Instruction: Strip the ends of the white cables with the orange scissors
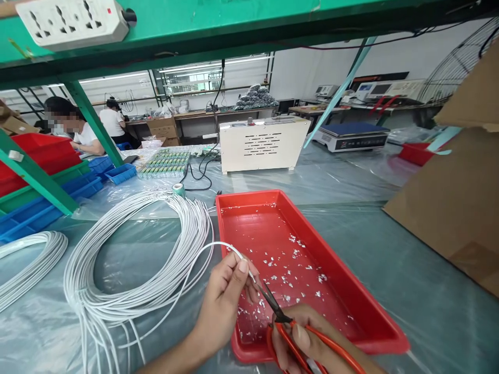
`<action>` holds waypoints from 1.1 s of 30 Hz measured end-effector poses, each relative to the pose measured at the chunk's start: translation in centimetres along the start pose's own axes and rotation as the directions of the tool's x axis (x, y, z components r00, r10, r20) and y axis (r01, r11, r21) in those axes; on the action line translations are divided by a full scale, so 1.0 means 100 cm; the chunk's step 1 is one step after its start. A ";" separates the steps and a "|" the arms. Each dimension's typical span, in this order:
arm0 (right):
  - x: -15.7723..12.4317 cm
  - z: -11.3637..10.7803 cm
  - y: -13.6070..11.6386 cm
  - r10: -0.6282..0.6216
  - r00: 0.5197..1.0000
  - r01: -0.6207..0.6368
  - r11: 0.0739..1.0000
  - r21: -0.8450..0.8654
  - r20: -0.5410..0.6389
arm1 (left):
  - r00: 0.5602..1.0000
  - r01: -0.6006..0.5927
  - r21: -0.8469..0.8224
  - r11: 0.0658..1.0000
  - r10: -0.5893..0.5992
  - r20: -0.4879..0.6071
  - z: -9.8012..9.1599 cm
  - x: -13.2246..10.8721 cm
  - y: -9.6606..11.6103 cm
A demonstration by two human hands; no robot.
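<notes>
Over the near end of a red rectangular plastic tray point(249, 223), the left hand point(222, 298) pinches a thin white cable point(219, 243) while the right hand point(307, 332) grips orange-handled metal scissors point(274, 305) by the cable's tip.

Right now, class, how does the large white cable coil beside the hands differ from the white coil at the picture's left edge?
The large coil shows its whole ring; the left-edge coil is cut off by the frame. The large coil has strands splaying out at its near side, one arching to the left hand; the left-edge coil shows none splaying. Both are looped white cable lying on the plastic-covered table.
</notes>
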State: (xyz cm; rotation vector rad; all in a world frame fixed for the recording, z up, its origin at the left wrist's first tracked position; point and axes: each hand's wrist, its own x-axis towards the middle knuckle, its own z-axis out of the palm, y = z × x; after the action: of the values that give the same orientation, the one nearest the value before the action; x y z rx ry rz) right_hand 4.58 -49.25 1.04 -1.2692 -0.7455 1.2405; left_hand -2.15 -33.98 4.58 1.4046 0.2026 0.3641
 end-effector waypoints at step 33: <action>0.001 -0.006 0.009 0.116 0.993 -0.116 0.993 -0.005 -0.011 | 1.000 0.026 0.072 0.997 -0.026 -0.001 -0.002 0.000 -0.002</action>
State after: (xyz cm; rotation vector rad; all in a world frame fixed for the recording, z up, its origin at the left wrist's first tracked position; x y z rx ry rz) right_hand 4.98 -49.49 0.08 -1.3380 -0.6759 1.3249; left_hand -2.23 -33.84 4.39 1.4714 0.2354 0.3382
